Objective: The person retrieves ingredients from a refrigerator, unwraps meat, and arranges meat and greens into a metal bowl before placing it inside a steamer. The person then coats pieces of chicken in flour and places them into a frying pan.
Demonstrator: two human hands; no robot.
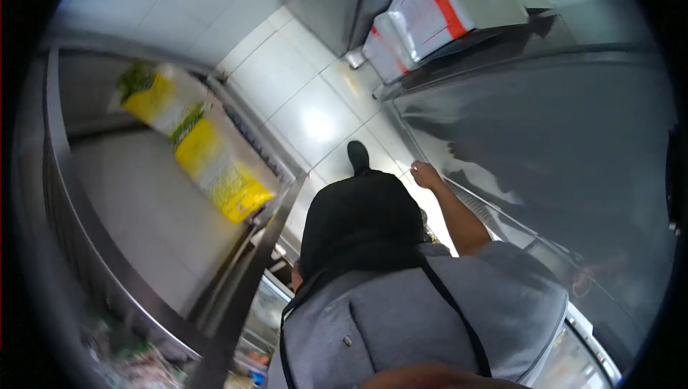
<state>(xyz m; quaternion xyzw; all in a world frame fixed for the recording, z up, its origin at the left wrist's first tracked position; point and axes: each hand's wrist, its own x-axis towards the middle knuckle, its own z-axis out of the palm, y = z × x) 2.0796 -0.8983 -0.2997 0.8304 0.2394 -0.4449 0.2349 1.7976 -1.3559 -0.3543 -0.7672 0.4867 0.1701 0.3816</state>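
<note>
My right hand (426, 175) curls near a shiny steel counter (552, 152) at three o'clock. My left hand hides; I can't tell either one's grip.

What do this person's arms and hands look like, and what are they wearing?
The right hand shows no glove, and the right forearm is bare below a loose, plain grey sleeve. The sleeve matches the grey shirt, worn with a black apron on thin black straps. The left hand can't be made out.
</note>
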